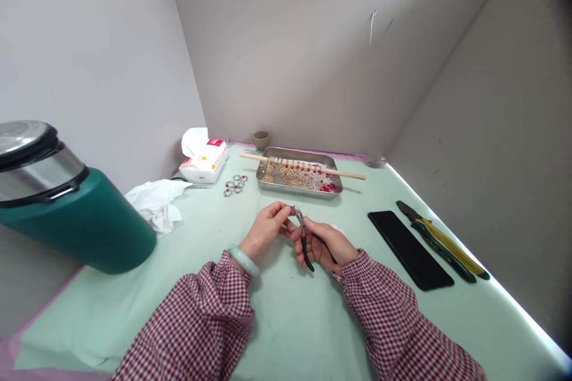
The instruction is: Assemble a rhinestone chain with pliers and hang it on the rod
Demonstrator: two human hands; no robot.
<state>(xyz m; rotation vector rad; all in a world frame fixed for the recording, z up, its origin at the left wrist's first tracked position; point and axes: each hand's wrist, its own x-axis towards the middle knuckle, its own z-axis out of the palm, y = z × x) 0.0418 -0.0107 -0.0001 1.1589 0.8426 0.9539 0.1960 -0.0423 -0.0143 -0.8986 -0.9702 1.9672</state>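
Note:
My right hand (328, 244) grips small black-handled pliers (305, 244), whose jaws point up toward my left hand. My left hand (267, 229) pinches something tiny at the plier tips; I cannot make out what it is. Both hands hover just above the pale green table cover (286, 321), in front of a metal tray (268, 183) filled with gold, white and red beads. A wooden stick (348, 174) lies across that tray with white beads strung along it. Several finished bead rings (235, 184) lie left of the tray.
A large green flask with a steel lid (67, 208) lies on its side at the left, beside crumpled white tissue (156, 199) and a tissue pack (205, 161). A black phone (409, 248) and green-yellow pliers (442, 241) lie at the right. A small cup (261, 139) stands near the back wall.

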